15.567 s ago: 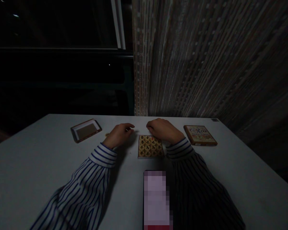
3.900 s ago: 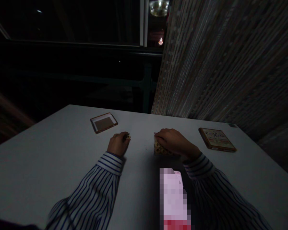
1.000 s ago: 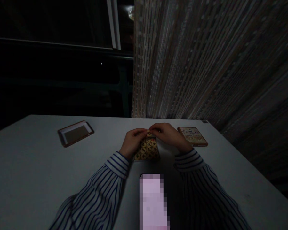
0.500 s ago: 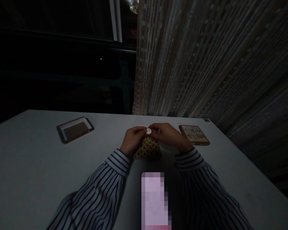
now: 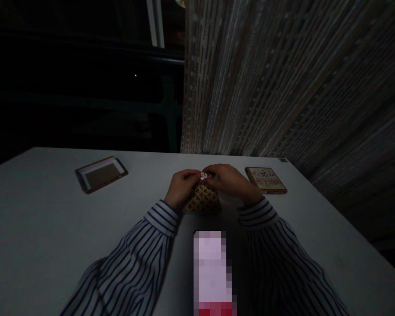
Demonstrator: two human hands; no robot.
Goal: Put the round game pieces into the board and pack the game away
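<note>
A small, round, pale Chinese chess piece point(image 5: 203, 176) with dark and reddish marks is pinched between the fingertips of both hands. My left hand point(image 5: 180, 188) grips its left edge with closed thumb and fingers. On the other side, my right hand point(image 5: 229, 181) is closed on the right edge. Just beneath them, rows of round yellowish Chinese chess pieces point(image 5: 202, 198) with dark characters lie packed together in a shallow box. My hands cover the far part and both sides of that box.
At the left lies an open, shallow box part point(image 5: 102, 175) with a brown inside. A flat printed box point(image 5: 267, 180) is at the right. Close to me on the white table point(image 5: 85, 245) is a pixelated pinkish object point(image 5: 212, 267). A string curtain point(image 5: 237, 87) hangs beyond the far edge.
The view has dipped slightly, so everything sits a bit higher. The held piece's face looks less bright, with reddish marks showing. Both hands keep their pinch in nearly the same place.
</note>
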